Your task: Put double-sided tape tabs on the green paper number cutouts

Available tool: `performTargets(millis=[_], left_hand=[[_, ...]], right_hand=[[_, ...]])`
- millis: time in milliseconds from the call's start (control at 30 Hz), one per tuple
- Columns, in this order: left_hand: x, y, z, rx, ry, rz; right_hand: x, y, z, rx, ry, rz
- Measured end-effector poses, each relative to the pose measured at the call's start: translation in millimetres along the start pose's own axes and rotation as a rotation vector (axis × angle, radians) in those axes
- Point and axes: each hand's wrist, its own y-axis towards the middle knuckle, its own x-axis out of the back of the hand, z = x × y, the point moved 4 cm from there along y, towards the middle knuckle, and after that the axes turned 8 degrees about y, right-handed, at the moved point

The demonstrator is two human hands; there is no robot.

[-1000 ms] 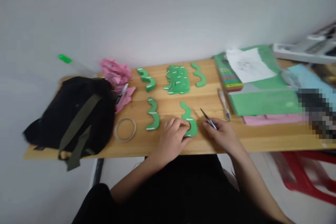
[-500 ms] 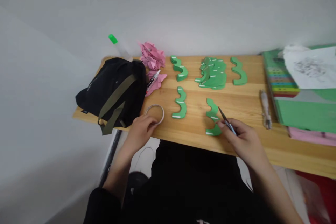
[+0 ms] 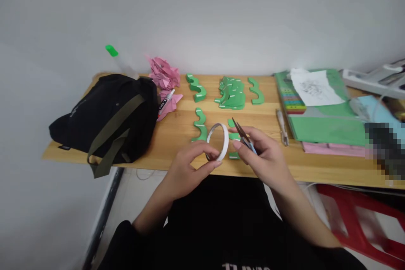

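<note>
My left hand (image 3: 193, 164) pinches a thin white tape roll (image 3: 219, 141) and holds it upright above the front edge of the wooden table (image 3: 177, 133). My right hand (image 3: 264, 156) is closed around small blue-handled scissors (image 3: 243, 135), blades pointing up and to the left, close to the roll. Behind the roll lie two wavy green foam shapes, one at the left (image 3: 200, 125) and one partly hidden by my right hand (image 3: 233, 136). Further back are a green curl (image 3: 196, 87), a pile of green cut-outs (image 3: 231, 93) and another wavy piece (image 3: 256, 91).
A black bag (image 3: 104, 114) with an olive strap fills the table's left end. Pink crumpled paper (image 3: 163, 74), a marker (image 3: 165, 101) and a green-capped bottle (image 3: 118, 60) sit behind it. A pen (image 3: 282, 127), coloured paper stacks (image 3: 319, 114) and a red stool (image 3: 363, 215) are at the right.
My left hand left the green shape, went to the tape roll by the bag, lifted it and brought it to the middle. My right hand kept the scissors.
</note>
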Motion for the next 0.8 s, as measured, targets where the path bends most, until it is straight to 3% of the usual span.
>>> performTargets(millis=[200,367,533,667,800], left_hand=[[-2.7,-0.2,-9.5,-0.076,-0.012,0.001],[-6.5,-1.1,-10.8,-0.056,0.014,-0.012],[-13.9,-2.9,-7.7,0.058,-0.037,0.006],[-21.2,-4.7,-3.5,0.21,-0.221,0.001],[-30.8,-4.3,-3.1,0.294,-0.421,0.127]], right_hand=[[2.6,-0.8,0.5,0.076,-0.003,0.03],[2.4,-0.2,1.5,0.027,0.047,0.065],[1.6,3.4,7.6,-0.007,0.044,0.064],[4.3,3.6,10.8,0.015,-0.019,0.034],[8.2,4.1,14.4,0.077,-0.082,0.064]])
